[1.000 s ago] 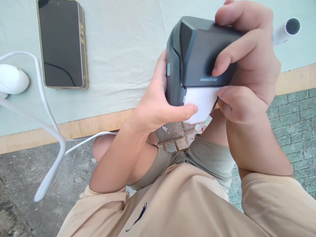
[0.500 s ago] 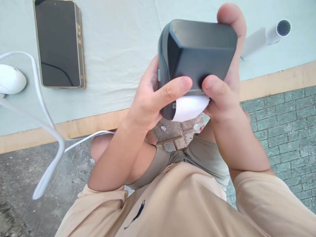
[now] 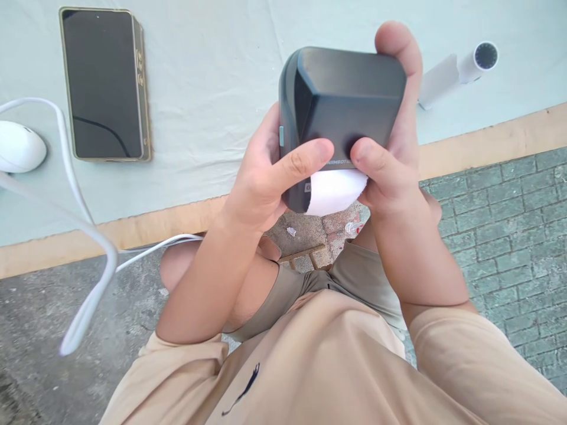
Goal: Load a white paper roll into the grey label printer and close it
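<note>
Head view — dark printer (image 3: 354,109) sits clasped between left hand (image 3: 263,180) and right hand (image 3: 392,177).

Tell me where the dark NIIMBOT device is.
In the head view's upper middle, the device is held between the left hand and right hand, right of the phone.

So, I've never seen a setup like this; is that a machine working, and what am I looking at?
No robot here: these are a person's own bare hands, seen by a camera worn on the head, looking down past the shirt. The left hand and right hand together hold a dark device lettered NIIMBOT, apparently a label printer. White paper sticks out of its near edge. On the pale tablecloth lie a smartphone on the left and a white roll with a loose strip on the right. At far left are a rounded white gadget, which I can't identify, and a white cable.
</note>
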`<state>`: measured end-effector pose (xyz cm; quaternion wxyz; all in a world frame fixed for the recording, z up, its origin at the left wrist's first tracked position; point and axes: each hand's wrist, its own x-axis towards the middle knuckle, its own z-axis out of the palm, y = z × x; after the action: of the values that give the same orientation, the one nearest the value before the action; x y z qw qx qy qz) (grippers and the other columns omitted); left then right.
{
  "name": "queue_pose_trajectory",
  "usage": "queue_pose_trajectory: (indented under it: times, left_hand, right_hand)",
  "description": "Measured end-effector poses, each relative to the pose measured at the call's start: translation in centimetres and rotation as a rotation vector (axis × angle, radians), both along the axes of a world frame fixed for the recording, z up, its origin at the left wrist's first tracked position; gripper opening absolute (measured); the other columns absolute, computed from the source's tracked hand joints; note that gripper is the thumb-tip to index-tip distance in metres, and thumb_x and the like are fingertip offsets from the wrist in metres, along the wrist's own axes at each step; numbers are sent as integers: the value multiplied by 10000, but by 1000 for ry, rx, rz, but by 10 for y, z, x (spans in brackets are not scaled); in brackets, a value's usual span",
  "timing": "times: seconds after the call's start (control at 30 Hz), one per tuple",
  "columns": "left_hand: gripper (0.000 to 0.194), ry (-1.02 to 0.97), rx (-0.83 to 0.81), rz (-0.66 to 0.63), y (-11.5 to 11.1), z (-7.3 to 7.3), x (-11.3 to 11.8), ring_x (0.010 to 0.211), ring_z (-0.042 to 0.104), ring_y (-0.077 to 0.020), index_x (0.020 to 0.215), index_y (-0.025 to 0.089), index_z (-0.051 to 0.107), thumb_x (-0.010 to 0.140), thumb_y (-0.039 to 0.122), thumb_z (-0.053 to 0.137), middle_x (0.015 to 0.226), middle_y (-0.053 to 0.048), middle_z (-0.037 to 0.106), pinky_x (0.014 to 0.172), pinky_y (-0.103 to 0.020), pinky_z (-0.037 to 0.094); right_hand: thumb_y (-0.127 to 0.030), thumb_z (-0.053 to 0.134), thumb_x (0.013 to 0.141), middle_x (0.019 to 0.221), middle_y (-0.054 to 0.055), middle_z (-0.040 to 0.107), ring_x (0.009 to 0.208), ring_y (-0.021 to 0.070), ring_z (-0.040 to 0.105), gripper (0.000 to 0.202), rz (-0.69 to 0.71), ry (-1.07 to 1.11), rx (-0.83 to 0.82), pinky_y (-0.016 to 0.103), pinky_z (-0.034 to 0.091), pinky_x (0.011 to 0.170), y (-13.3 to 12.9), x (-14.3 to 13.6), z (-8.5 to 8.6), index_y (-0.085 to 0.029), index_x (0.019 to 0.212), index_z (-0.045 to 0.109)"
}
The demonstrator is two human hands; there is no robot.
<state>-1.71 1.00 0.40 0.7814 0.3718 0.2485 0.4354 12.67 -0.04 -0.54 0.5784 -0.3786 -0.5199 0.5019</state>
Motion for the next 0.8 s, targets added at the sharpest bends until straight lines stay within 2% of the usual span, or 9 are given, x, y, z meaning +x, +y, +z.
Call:
queue_pose_trajectory:
  times: [0.27, 0.4, 0.6, 0.8]
  left_hand:
    - [264, -72, -25, -18, 1, -4, 1, 873, 623, -161, 975, 270, 550, 768, 315, 707, 919, -10, 607, 737, -289, 520]
    - [275, -64, -30, -22, 2, -3, 1, 881, 629, -156, 986, 257, 539, 778, 341, 699, 935, -12, 603, 724, -270, 530]
    - [280, -60, -27, 4, 2, -3, 2, 923, 641, -161, 995, 248, 541, 785, 351, 695, 985, -7, 628, 797, -292, 524]
    - [196, -150, -4, -5, 1, -4, 4, 927, 649, -144, 981, 226, 536, 840, 309, 644, 918, 14, 605, 816, -302, 501]
  right_hand:
    - [-401, 636, 695, 1229, -19, 556, 1227, 168, 545, 650, 34, 22, 55, 310, 564, 886, 5, -3, -1, -303, 1226, 274]
    - [-420, 648, 687, 1207, -25, 562, 1147, 185, 577, 646, 48, 26, 43, 322, 554, 807, 6, -1, -3, -332, 1225, 302]
    - [-486, 652, 667, 1226, -32, 556, 999, 196, 607, 659, 44, -32, 16, 320, 514, 679, 12, 3, -7, -371, 1227, 325]
    - [-463, 648, 662, 1258, -49, 546, 1101, 186, 589, 640, 103, 10, 13, 312, 502, 660, 14, 2, -4, -367, 1185, 292]
